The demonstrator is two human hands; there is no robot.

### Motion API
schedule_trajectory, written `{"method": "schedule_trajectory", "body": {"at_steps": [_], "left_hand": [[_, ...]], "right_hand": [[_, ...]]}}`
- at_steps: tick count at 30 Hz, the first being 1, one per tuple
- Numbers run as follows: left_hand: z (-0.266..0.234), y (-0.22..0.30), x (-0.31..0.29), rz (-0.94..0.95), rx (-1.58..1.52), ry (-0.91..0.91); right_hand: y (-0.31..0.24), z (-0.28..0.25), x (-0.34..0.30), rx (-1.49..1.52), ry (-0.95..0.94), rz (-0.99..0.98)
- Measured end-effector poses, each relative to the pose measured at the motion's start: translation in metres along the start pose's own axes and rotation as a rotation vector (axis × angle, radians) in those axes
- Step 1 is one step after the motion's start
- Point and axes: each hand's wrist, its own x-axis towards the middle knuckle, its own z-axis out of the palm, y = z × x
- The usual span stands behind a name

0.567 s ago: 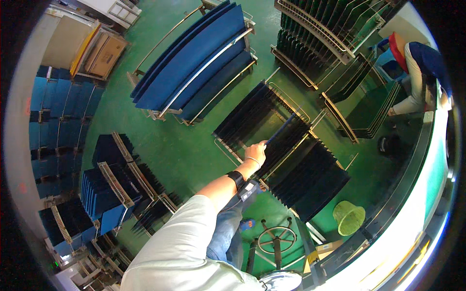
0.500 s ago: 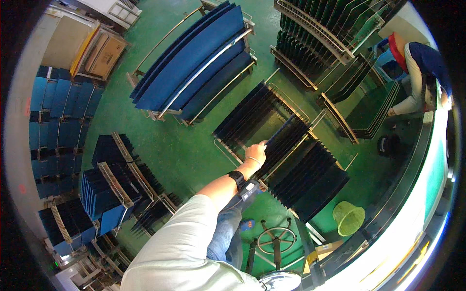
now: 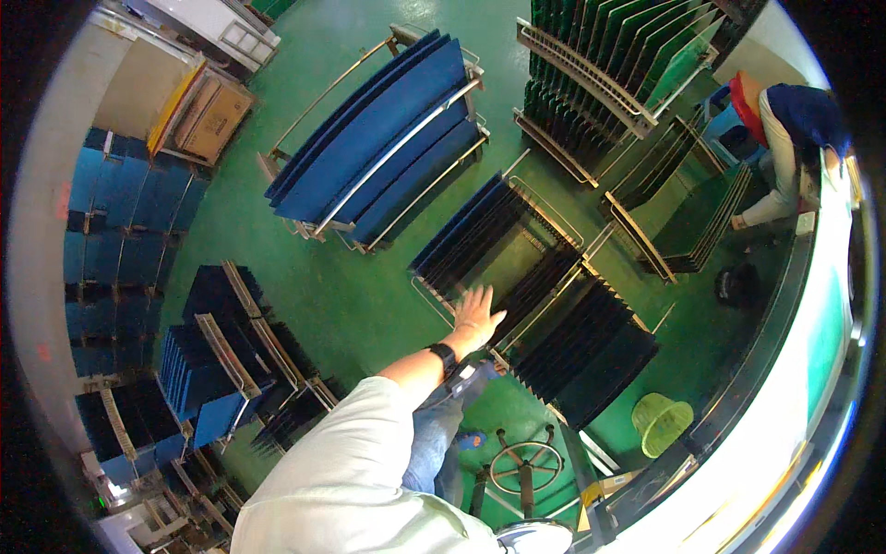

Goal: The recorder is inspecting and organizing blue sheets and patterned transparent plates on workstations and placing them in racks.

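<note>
Left hand [image 3: 476, 319] splayed, holding nothing, dark racked panels [image 3: 472, 233] just beyond; right hand: cannot tell.

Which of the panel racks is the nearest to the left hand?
The central rack, with a wide gap between its dark panels: the left hand is at its edge; other racks are farther.

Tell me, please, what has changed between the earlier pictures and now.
The left hand has let go of the edge of the dark panel it was gripping: its fingers are now spread, and it has drawn back toward the person and slightly left. I cannot tell which of the dark panels it held. The blue panels and the basket stayed put, apart from a slight view shift.
</note>
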Motion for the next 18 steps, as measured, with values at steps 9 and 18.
{"method": "schedule_trajectory", "body": {"at_steps": [9,18], "left_hand": [[-0.03,-0.049,-0.178,0.017,0.387,-0.899],[-0.072,-0.031,-0.244,-0.022,0.382,-0.645]], "right_hand": [[0.058,-0.047,-0.024,0.291,-0.026,-0.161],[0.21,-0.168,-0.045,0.706,0.187,-0.342]]}}
